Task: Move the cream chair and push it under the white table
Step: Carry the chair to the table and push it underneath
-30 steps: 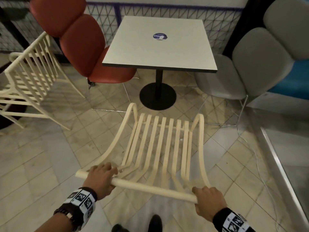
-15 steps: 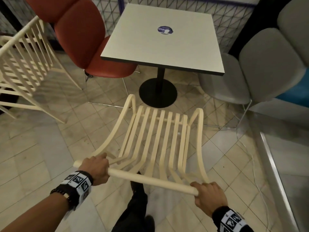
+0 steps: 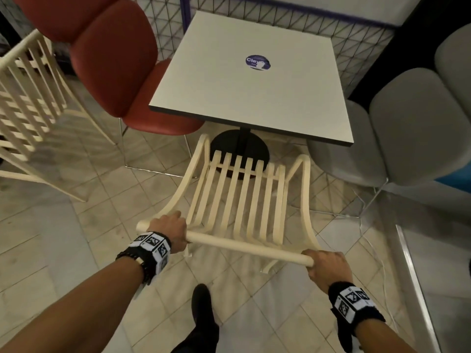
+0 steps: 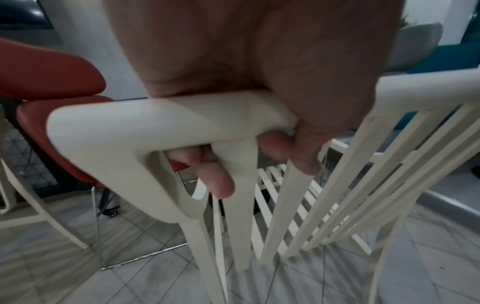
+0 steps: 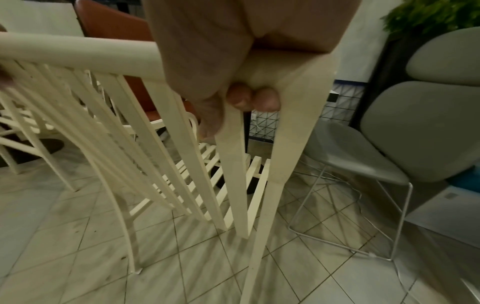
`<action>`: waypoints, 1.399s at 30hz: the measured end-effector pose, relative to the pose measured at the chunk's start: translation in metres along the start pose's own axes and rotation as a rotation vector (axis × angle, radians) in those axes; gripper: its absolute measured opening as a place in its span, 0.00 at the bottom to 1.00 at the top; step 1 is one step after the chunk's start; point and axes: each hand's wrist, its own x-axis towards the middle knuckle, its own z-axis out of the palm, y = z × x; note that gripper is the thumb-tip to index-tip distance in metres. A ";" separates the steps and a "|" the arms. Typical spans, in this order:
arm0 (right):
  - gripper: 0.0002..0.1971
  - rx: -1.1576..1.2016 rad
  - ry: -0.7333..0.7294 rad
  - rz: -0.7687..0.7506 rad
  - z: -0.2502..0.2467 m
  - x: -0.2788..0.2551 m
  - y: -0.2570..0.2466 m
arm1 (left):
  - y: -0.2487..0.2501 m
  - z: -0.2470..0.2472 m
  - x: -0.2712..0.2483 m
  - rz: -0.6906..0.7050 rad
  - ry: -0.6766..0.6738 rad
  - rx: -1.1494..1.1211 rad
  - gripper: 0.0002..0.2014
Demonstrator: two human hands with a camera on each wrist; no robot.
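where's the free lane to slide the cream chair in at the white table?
Free: bare floor between red chair and grey chair, ahead of the cream chair. Crowded: the black pedestal base under the white table.

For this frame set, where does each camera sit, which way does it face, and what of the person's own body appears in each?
Head: worn on the head, facing forward and down at the cream chair and white table; both forearms, left hand, right hand and a dark shoe show.
Left wrist: looks along the left hand at the top rail's left corner; palm and fingertips show.
Right wrist: looks along the right hand at the rail's right end; fingertips show.
Shared: both wrist views show the red chair and tiled floor.
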 end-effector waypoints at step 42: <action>0.08 0.996 -0.392 0.740 -0.060 0.182 0.058 | -0.071 -0.072 0.166 -0.490 -0.157 -0.553 0.18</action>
